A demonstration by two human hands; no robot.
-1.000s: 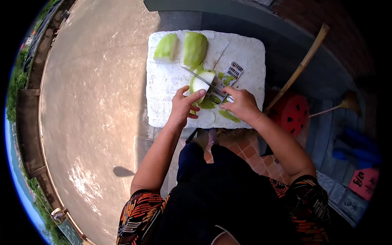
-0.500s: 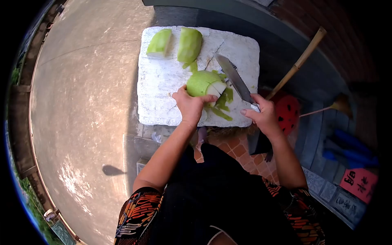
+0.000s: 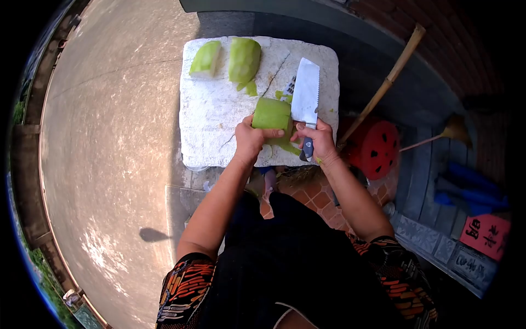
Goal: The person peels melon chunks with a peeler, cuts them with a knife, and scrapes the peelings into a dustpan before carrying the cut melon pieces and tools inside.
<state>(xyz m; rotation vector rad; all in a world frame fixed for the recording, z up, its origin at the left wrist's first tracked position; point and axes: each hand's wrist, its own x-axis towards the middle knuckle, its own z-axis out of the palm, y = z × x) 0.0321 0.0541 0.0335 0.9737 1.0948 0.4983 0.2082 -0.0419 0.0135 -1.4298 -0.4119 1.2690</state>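
A thick piece of pale green gourd (image 3: pixel 272 113) rests on a white slab (image 3: pixel 211 123). My left hand (image 3: pixel 250 141) grips it from the near left, with the thumb stretched along its near side. In my right hand (image 3: pixel 323 143) is a broad kitchen knife (image 3: pixel 306 94), its fingers closed around the dark handle. The blade points away from me with its flat face up and its notched edge to the right, close beside the gourd. Green peelings (image 3: pixel 290 148) lie under and around the piece, partly hidden by my hands.
Two more gourd pieces, a cut chunk (image 3: pixel 206 58) and a larger peeled one (image 3: pixel 244 59), sit at the slab's far left. A bamboo pole (image 3: pixel 386 82) leans at the right. Beyond my right hand are a red item with black spots (image 3: pixel 378 148) and a blue cloth (image 3: pixel 471 189).
My right hand has brought the knife left, up against the gourd, and swung its blade from slanting left to pointing away. The gourd has been turned, so its white cut end is out of sight.
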